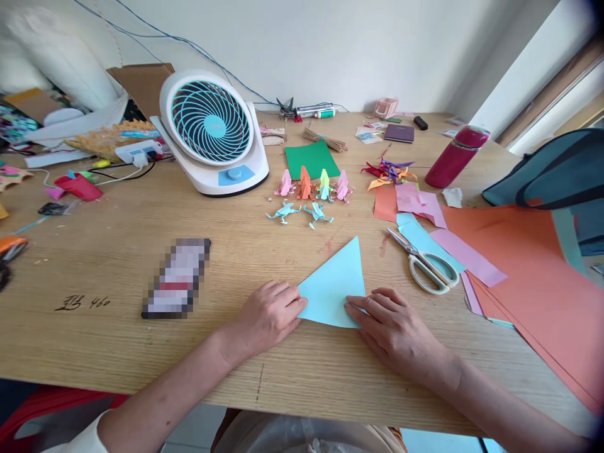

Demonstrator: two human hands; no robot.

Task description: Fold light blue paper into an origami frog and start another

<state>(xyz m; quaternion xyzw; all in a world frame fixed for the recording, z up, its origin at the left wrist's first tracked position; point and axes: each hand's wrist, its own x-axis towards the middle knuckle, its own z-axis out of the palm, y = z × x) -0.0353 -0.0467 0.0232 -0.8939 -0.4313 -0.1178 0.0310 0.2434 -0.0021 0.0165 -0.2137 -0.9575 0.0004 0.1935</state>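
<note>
A light blue sheet of paper (333,289), folded into a triangle, lies on the table in front of me with its point away from me. My left hand (274,314) pinches its left corner, fingers curled together. At the lower right edge, my right hand (389,324) has its fingers bent over the paper, gripping that corner; its thumb is mostly hidden. Just beyond the paper are two light blue folded paper figures (318,214). Behind these stands a row of several pink, orange and green folded paper figures (304,184).
Scissors (425,264) lie right of the paper, beside paper strips (469,257) and large orange sheets (533,277). A red bottle (457,157) stands farther back. On the left are a white fan (212,132) and a phone (177,278). A green sheet (311,158) lies behind the figures.
</note>
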